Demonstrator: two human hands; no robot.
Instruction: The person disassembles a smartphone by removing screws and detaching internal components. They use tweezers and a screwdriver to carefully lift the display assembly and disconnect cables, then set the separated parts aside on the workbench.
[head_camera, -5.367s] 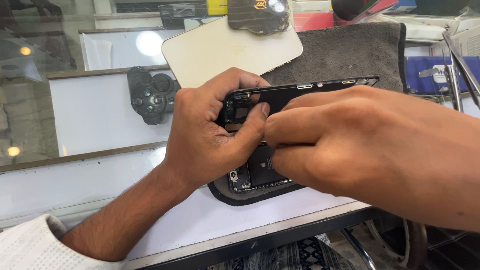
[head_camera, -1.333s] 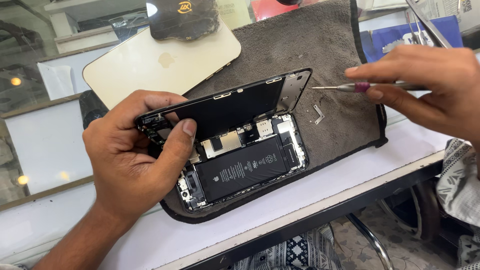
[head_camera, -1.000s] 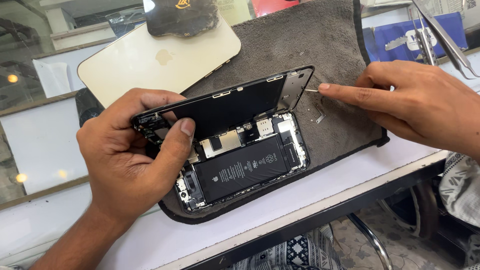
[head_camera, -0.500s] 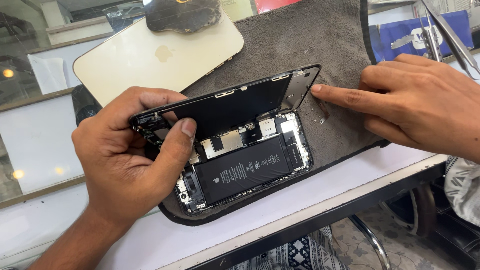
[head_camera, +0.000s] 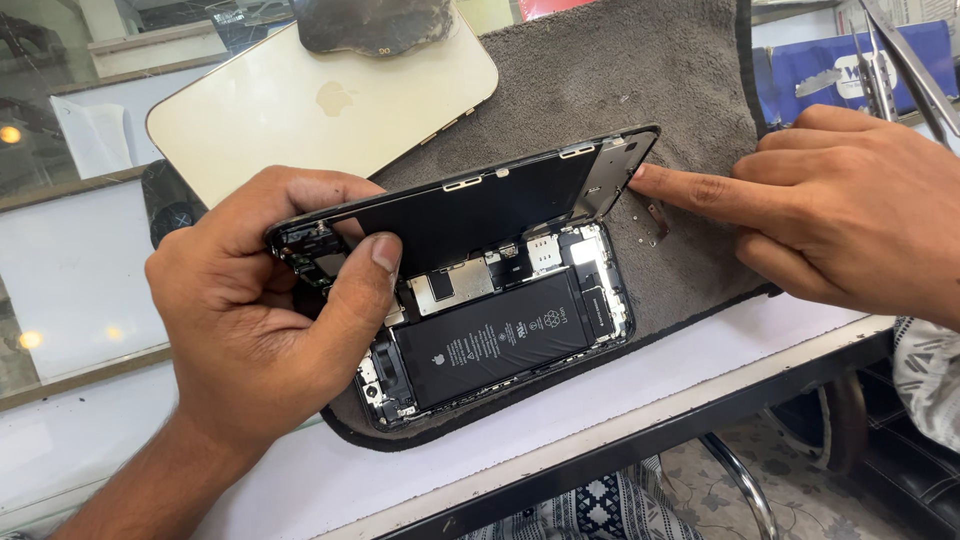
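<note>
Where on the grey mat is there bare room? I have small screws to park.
Free: grey mat above the lifted screen, beside the cream phone. Crowded: by the right hand, where a small metal bracket lies, and the open phone under the left hand.

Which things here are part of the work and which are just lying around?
In hand: opened phone, its lifted screen, small metal bracket, grey mat, left hand, right hand.
Lying about: cream phone, tweezers, dark case.
</note>
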